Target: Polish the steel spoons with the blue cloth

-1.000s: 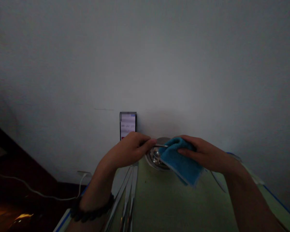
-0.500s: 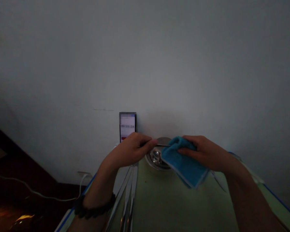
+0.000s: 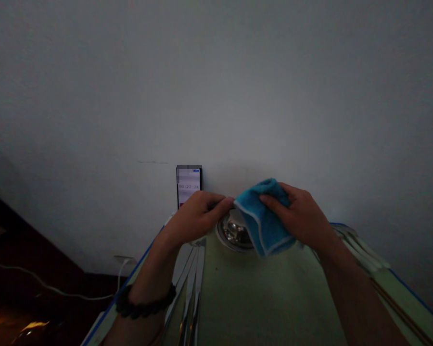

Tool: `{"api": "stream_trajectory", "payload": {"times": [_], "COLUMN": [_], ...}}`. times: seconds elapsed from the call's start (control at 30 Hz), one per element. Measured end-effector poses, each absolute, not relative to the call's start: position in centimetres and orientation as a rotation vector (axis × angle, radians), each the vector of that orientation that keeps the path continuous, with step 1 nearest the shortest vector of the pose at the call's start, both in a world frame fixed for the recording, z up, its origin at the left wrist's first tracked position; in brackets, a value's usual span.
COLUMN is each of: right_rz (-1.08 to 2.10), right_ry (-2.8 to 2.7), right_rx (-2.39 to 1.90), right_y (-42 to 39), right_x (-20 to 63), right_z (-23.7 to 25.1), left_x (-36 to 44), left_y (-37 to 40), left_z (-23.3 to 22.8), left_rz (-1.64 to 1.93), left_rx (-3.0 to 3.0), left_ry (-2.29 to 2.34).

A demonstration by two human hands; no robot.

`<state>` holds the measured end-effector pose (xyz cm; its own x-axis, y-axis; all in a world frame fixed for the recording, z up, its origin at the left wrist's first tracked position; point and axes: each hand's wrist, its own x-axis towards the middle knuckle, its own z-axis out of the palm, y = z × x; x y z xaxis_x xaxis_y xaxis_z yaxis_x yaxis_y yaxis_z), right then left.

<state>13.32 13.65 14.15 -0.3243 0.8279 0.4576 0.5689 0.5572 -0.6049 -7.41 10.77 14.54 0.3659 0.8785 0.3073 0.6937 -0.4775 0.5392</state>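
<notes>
Item: blue cloth (image 3: 265, 218), right of centre, lower half of the frame. Soft, towel-like pile, pale stitched hem, folded, one corner hanging. Your right hand (image 3: 299, 211) grips it between thumb and fingers, probably bunched so that a thick pad faces the other hand.

Item: your left hand (image 3: 202, 216), centre. Thumb and forefinger are closed in a pinch at the cloth's edge, seemingly to steady something there; what lies between them cannot be told.

Item: metal vessel (image 3: 226, 243), below the hands, partly covered by the cloth. Round, mirror-bright, curved.

Item: long metal utensils (image 3: 190, 293), lower centre-left. Slim, flat, polished; laid nearly parallel, perhaps to leave the middle free for your hands.

Item: slender utensils (image 3: 361, 247), lower right, near the edge; details too dim.

Item: phone (image 3: 189, 179), centre-left. Upright against the wall (image 3: 216, 96), likely so you can read its lit digits.

Item: table (image 3: 274, 307), bottom. Smooth green top, blue edging.

Item: bracelet (image 3: 146, 306), lower left. Dark, beaded, on your left wrist.
</notes>
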Motion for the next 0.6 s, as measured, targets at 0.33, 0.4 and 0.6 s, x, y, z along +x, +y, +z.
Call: {"api": "stream_trajectory", "payload": {"times": [0.33, 0.4, 0.6], "right_rz": [0.574, 0.652, 0.843], "right_ry": [-2.186, -2.317, -2.568], "right_rx": [-1.118, -1.107, -1.008], "right_y": [13.3, 13.2, 13.6], "right_x": [14.7, 15.5, 17.3], "right_z": [15.1, 15.0, 14.8], "left_x": [-6.6, -6.6, -6.2], "left_y": [10.5, 10.5, 10.6], "left_z": [14.7, 14.8, 15.0], "left_rz": [0.806, 0.764, 0.615], "left_rx": [2.299, 2.320, 2.402], "left_ry": [1.378, 1.403, 1.370]}}
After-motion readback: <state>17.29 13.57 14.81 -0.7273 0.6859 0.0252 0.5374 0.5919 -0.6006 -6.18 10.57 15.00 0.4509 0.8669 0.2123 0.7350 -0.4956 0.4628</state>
